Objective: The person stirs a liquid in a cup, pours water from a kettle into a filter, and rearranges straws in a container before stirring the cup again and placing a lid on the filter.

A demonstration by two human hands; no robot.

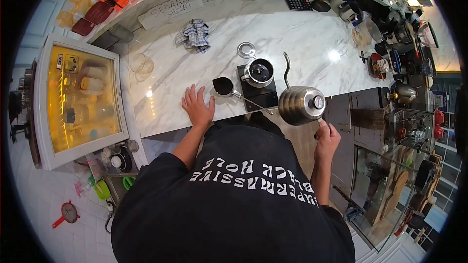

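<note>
My right hand (325,139) is closed round the handle of a steel gooseneck kettle (298,108), held beside the counter's front edge with its spout pointing away from me. My left hand (199,106) lies flat on the marble, fingers spread, holding nothing. Just right of it stands a small pitcher (224,86) with dark contents. A twisted-handled bar spoon (256,104) lies close by, its far end hidden. On a black scale (262,99) sits a metal cup (259,82) holding dark liquid. Behind the cup is a round metal lid (246,49).
A checked cloth (195,35) and a clear glass (141,64) are on the marble counter (165,87). A lit display fridge (85,100) borders it at left. Farther back are a handwritten sign (170,9) and a calculator (298,2); containers crowd the right end.
</note>
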